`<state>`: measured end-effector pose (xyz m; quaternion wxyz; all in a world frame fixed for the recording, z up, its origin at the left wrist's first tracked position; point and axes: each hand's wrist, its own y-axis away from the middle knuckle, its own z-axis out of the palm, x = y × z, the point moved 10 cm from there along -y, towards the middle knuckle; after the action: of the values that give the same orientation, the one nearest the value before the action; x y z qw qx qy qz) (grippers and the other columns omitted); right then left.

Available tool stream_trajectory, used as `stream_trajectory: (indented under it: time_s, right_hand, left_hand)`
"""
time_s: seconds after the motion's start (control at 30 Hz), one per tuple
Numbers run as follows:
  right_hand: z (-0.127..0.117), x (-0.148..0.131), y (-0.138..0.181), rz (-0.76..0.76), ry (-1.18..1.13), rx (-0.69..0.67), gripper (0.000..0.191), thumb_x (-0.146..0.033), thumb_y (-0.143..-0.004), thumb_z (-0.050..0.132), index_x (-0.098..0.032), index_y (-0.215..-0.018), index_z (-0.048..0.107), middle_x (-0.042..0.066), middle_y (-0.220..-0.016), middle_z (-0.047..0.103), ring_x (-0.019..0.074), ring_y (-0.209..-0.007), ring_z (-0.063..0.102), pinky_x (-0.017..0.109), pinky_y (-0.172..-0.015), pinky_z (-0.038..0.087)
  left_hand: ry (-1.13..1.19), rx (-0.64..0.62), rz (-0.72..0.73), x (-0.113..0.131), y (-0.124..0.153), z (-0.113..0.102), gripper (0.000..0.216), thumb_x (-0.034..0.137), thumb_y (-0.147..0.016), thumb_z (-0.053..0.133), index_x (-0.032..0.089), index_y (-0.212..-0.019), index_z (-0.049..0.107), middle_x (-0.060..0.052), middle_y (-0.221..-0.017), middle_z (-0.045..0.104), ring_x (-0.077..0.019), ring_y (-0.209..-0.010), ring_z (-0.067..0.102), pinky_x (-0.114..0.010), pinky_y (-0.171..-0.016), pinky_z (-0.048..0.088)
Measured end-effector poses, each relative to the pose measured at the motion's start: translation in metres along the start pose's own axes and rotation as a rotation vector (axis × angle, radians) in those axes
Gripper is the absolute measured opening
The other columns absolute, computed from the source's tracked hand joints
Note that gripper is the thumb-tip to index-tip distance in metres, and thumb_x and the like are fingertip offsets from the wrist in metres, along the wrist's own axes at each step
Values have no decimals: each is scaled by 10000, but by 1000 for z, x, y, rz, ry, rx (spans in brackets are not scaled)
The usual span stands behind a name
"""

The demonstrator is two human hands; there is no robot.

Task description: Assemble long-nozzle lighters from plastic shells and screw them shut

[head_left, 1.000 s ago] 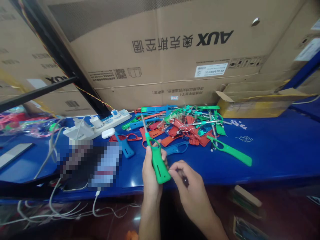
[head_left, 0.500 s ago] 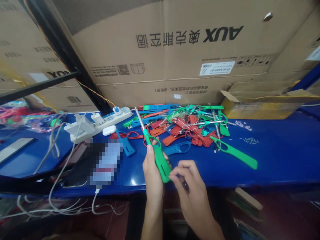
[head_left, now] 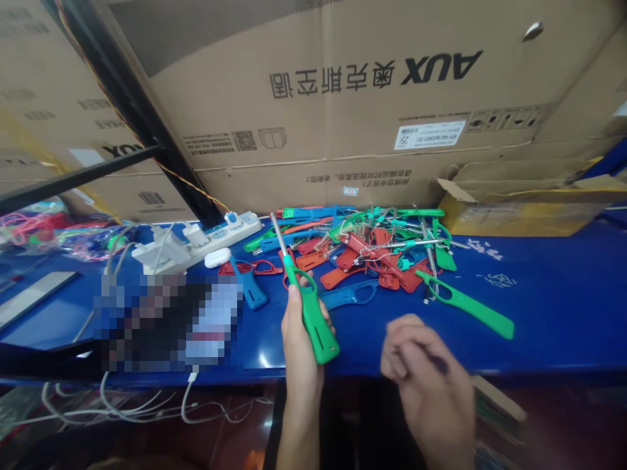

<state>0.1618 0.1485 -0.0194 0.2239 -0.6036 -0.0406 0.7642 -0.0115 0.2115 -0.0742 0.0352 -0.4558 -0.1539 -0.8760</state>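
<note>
My left hand (head_left: 300,329) is wrapped round a green long-nosed gas lighter (head_left: 318,331), its metal tube tilted up and to the left. The lighter's slotted handle faces me. To the right, over the table's front edge, my right hand (head_left: 428,378) is closed with curled fingers and slightly blurred. Something small and dark shows against its palm, but I cannot make out what it is. Beyond my hands lies a heap of red, blue and green lighter parts (head_left: 362,254). A green handle shell (head_left: 482,314) lies right of the heap, and a blue one (head_left: 252,287) left of it.
A white power strip (head_left: 230,230) with plugs stands at the back left, near a white earbud case (head_left: 217,258). A phone (head_left: 215,326) on a cable lies in front. An open carton (head_left: 514,212) stands back right, with small white pieces (head_left: 482,248) before it.
My right hand has drawn back from the lighter's handle end, moving right and slightly down, and its fingers have curled in. The left hand still holds the lighter in nearly the same place.
</note>
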Motion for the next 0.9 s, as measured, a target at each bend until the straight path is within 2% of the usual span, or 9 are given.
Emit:
stream_trajectory:
  time_s: [0.07,0.13,0.27,0.43,0.57,0.9]
  right_hand:
    - [-17,5,-9,21,-234,130,234,-347,-956,552,-223,-851,720,18,-782,584,122,-584,541,253,-504,452]
    - [-25,11,-18,33,-288,199,365,-469,-942,541,-196,-797,735,18,-652,560,141,-571,534,274,-519,461]
    - [-17,30,-24,109,-327,220,504,-557,-970,520,-197,-638,637,-63,-424,335,88,-409,316,223,-447,321]
    - [-10,35,-19,67,-357,221,526,-540,-999,508,-195,-605,565,-72,-405,329,80,-387,315,223,-458,315]
    - [-14,38,-16,70,-308,237,471,-481,-1020,507,-189,-657,579,-76,-435,356,79,-393,377,227,-472,329]
    - [-13,40,-12,50,-232,202,422,-427,-1035,506,-189,-693,576,-82,-464,359,86,-409,406,233,-462,327]
  left_hand:
    - [-16,-13,1,0,1,2,591,692,-860,634,188,-1165,678,49,-596,542,-82,-459,456,-165,-410,386]
    - [-35,-10,7,1,1,2,594,680,-876,622,172,-1177,688,42,-584,548,-81,-448,448,-166,-406,379]
    - [-79,27,16,0,-1,-1,618,673,-884,615,158,-1217,689,37,-558,554,-81,-430,436,-166,-399,364]
    - [-106,39,34,-2,-3,-5,609,685,-866,631,157,-1162,702,40,-549,543,-82,-430,432,-171,-394,355]
    - [-113,44,35,-3,-4,-6,566,675,-866,642,150,-1067,709,37,-555,544,-80,-435,436,-173,-393,347]
    - [-125,52,56,1,-1,-5,511,657,-868,654,148,-890,692,34,-574,538,-66,-446,428,-168,-416,360]
